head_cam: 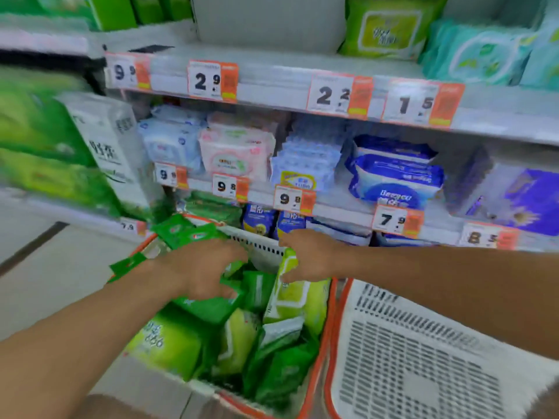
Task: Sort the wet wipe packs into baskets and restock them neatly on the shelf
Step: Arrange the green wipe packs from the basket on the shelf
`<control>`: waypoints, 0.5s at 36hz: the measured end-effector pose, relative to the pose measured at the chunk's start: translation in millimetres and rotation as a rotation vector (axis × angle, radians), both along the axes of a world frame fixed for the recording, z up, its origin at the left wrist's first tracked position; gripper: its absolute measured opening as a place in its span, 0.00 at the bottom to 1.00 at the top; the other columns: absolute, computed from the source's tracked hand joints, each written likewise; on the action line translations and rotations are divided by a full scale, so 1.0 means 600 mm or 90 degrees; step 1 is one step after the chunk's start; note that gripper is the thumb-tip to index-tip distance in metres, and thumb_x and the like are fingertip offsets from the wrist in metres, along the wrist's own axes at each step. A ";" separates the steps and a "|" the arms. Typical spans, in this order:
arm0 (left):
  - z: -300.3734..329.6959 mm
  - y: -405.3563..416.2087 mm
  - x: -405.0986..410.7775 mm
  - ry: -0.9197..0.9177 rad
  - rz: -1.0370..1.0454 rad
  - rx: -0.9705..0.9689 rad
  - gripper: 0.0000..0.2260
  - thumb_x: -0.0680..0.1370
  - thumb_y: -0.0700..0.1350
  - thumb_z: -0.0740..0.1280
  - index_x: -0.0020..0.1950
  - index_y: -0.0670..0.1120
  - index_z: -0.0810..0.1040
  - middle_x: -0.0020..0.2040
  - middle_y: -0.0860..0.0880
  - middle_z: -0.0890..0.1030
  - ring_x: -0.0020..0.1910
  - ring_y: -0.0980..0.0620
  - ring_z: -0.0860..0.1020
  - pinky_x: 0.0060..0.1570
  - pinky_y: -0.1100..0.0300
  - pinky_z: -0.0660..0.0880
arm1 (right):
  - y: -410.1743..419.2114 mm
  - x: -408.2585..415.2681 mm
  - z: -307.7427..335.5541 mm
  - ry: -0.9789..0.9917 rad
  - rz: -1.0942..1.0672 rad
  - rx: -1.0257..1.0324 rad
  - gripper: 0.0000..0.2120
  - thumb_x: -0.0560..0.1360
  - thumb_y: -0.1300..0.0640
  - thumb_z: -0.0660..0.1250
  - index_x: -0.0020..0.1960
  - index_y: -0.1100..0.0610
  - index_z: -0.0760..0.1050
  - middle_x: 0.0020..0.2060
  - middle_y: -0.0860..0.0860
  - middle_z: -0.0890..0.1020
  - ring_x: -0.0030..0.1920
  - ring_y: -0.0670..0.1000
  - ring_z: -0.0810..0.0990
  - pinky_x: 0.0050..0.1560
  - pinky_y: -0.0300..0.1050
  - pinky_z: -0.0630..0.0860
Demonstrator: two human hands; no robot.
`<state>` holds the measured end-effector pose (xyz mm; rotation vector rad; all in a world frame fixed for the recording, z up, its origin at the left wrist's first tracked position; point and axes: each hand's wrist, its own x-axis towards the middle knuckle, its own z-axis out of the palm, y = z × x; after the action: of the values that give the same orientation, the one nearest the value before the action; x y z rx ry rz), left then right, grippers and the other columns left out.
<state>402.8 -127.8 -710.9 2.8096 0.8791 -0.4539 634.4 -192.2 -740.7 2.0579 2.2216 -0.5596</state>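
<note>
A white basket with an orange rim (328,322) stands on the floor, filled with several green wet wipe packs. My left hand (202,270) reaches down into it with fingers curled over a dark green pack (211,308); whether it grips the pack is unclear. My right hand (311,257) holds the top edge of an upright light green pack (295,297) at the basket's right side. A second, empty white basket (408,358) sits to the right.
Shelves ahead carry blue, pink and purple wipe packs (393,173) behind price tags (211,80). A light green pack (384,25) stands on the upper shelf. Green tissue bundles (39,140) fill the left shelving. Tiled floor (45,273) lies at left.
</note>
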 end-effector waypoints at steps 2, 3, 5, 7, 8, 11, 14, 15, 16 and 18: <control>-0.004 -0.011 -0.019 -0.028 0.069 -0.051 0.33 0.73 0.61 0.72 0.74 0.54 0.68 0.73 0.53 0.71 0.69 0.52 0.71 0.68 0.61 0.66 | -0.003 0.002 -0.029 0.027 -0.091 -0.066 0.48 0.69 0.33 0.73 0.78 0.58 0.60 0.75 0.57 0.66 0.73 0.59 0.67 0.69 0.54 0.69; 0.003 -0.011 -0.021 -0.048 0.120 -0.087 0.31 0.73 0.60 0.72 0.73 0.53 0.70 0.70 0.52 0.73 0.65 0.53 0.74 0.65 0.62 0.68 | 0.003 0.010 -0.042 0.046 -0.149 -0.086 0.51 0.69 0.32 0.72 0.79 0.58 0.56 0.77 0.57 0.63 0.74 0.59 0.66 0.70 0.55 0.69; 0.020 -0.011 -0.024 -0.078 0.197 -0.154 0.26 0.73 0.60 0.73 0.68 0.53 0.75 0.61 0.54 0.79 0.53 0.56 0.77 0.53 0.63 0.72 | 0.019 0.024 -0.059 0.023 -0.227 -0.081 0.52 0.69 0.30 0.70 0.80 0.59 0.55 0.77 0.59 0.61 0.75 0.62 0.64 0.71 0.57 0.68; 0.023 -0.011 -0.018 -0.081 0.211 -0.173 0.22 0.73 0.58 0.73 0.64 0.52 0.76 0.55 0.55 0.80 0.47 0.58 0.77 0.44 0.67 0.71 | 0.029 0.034 -0.057 -0.016 -0.272 -0.069 0.49 0.70 0.29 0.67 0.78 0.59 0.57 0.77 0.60 0.62 0.76 0.63 0.61 0.73 0.59 0.63; 0.020 -0.013 -0.011 -0.085 0.213 -0.179 0.21 0.74 0.58 0.73 0.64 0.51 0.76 0.55 0.54 0.81 0.47 0.57 0.78 0.43 0.68 0.71 | 0.032 0.040 -0.055 0.007 -0.295 -0.082 0.45 0.71 0.30 0.67 0.76 0.58 0.61 0.75 0.59 0.66 0.74 0.62 0.65 0.71 0.57 0.65; 0.005 -0.018 0.015 -0.084 0.211 -0.213 0.22 0.75 0.58 0.71 0.66 0.50 0.76 0.58 0.52 0.80 0.52 0.54 0.79 0.51 0.63 0.74 | 0.039 0.055 -0.061 0.211 -0.403 -0.201 0.28 0.73 0.39 0.73 0.63 0.54 0.68 0.59 0.53 0.76 0.60 0.54 0.76 0.51 0.48 0.74; 0.000 -0.017 0.041 -0.058 0.176 -0.242 0.24 0.76 0.59 0.70 0.68 0.50 0.74 0.62 0.52 0.79 0.53 0.53 0.77 0.52 0.62 0.71 | 0.043 0.059 -0.076 0.231 -0.406 -0.184 0.26 0.66 0.42 0.79 0.51 0.55 0.70 0.47 0.50 0.77 0.47 0.51 0.78 0.36 0.41 0.72; 0.000 -0.014 0.047 -0.055 0.172 -0.248 0.25 0.75 0.59 0.70 0.68 0.50 0.74 0.62 0.52 0.78 0.54 0.53 0.77 0.53 0.62 0.71 | 0.043 0.055 -0.075 0.233 -0.401 -0.157 0.23 0.66 0.44 0.80 0.44 0.55 0.70 0.41 0.49 0.75 0.40 0.49 0.76 0.32 0.40 0.69; 0.002 -0.010 0.054 -0.062 0.173 -0.251 0.25 0.75 0.60 0.70 0.68 0.50 0.74 0.62 0.52 0.78 0.55 0.52 0.77 0.55 0.61 0.72 | 0.044 0.050 -0.073 0.232 -0.397 -0.140 0.22 0.65 0.46 0.81 0.40 0.55 0.70 0.37 0.49 0.74 0.36 0.48 0.74 0.30 0.39 0.67; 0.008 -0.001 0.065 -0.091 0.178 -0.255 0.25 0.75 0.60 0.71 0.67 0.50 0.74 0.62 0.52 0.79 0.57 0.51 0.78 0.60 0.56 0.75 | 0.046 0.043 -0.077 0.233 -0.382 -0.137 0.23 0.63 0.45 0.83 0.43 0.57 0.73 0.41 0.51 0.76 0.39 0.49 0.75 0.34 0.41 0.69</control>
<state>442.1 -128.3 -706.2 2.2848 1.0026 -0.3369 660.4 -164.3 -786.8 2.6532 1.5381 -1.2416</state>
